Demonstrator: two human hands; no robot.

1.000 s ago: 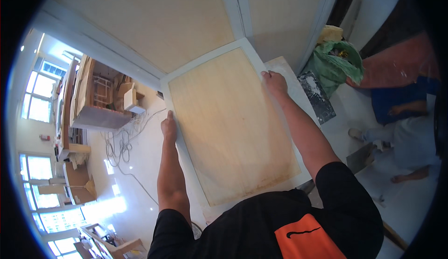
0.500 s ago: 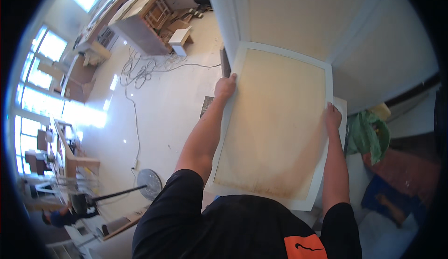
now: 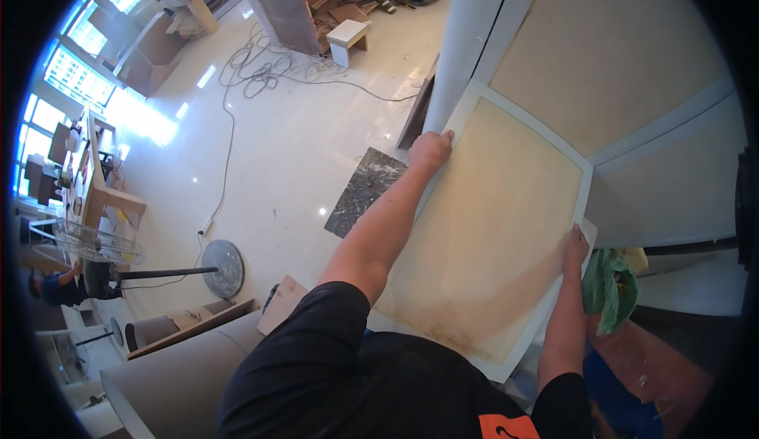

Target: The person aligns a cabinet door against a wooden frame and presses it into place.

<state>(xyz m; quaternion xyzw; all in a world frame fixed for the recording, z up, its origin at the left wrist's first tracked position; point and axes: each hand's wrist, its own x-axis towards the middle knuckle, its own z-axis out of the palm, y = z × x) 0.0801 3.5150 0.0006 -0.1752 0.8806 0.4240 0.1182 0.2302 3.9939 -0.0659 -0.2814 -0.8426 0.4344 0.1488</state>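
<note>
In front of me is a large rectangular panel, beige in the middle with a white frame, like a cabinet door. It slants from my body toward the upper right, and brownish stains show near its close end. My left hand is closed on its left edge, thumb over the white frame. Lower down, on the opposite edge, my right hand grips the frame with the thumb on top. The fingers of both hands are mostly hidden beneath the panel. Its far corner lies close to a white upright post; contact cannot be made out.
Tall beige panels stand beyond. A green plastic bag hangs at the right. On the floor to the left are a dark speckled sheet, a looped cable, a small white stool and a round fan base. Another person is far left.
My view has turned left, so the room has shifted rightward and the panel appears more slanted clockwise. More of the dark speckled sheet shows. Both hands keep their hold on the panel's edges.
</note>
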